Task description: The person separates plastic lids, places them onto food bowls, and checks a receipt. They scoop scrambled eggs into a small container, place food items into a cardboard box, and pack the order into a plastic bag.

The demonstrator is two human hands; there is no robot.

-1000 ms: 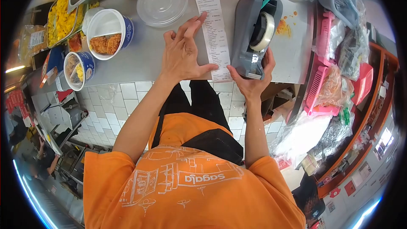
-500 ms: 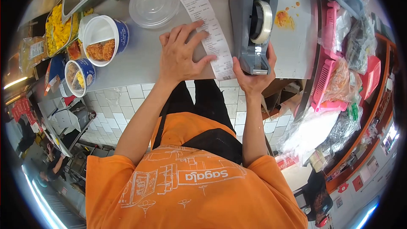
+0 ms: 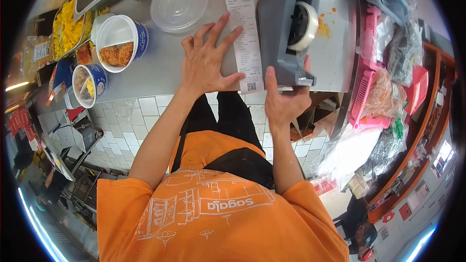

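Observation:
A long printed receipt (image 3: 241, 34) lies on the metal counter (image 3: 145, 75), its lower end at the front edge. My left hand (image 3: 206, 60) rests with spread fingers on its left side, thumb and fingertips touching the paper. Just right of the receipt stands a grey tape dispenser (image 3: 276, 39), tilted, with a roll of clear tape (image 3: 307, 26). My right hand (image 3: 286, 97) is at its front end, thumb up along the near side and the other fingers partly hidden behind the dispenser. A clear round lid (image 3: 178, 6) lies beyond my left hand.
On the left are a large tub with fried pieces (image 3: 116, 54), a smaller tub (image 3: 89, 87) and a tray of yellow food (image 3: 70, 26). Pink baskets (image 3: 363, 97) with plastic bags are on the right. Orange stains (image 3: 324, 28) mark the counter. A person (image 3: 51, 189) is at far left.
The receipt now lies straighter, and its top has shifted right. The dispenser has turned and tilted. My right hand has moved slightly down, and my left fingers have spread.

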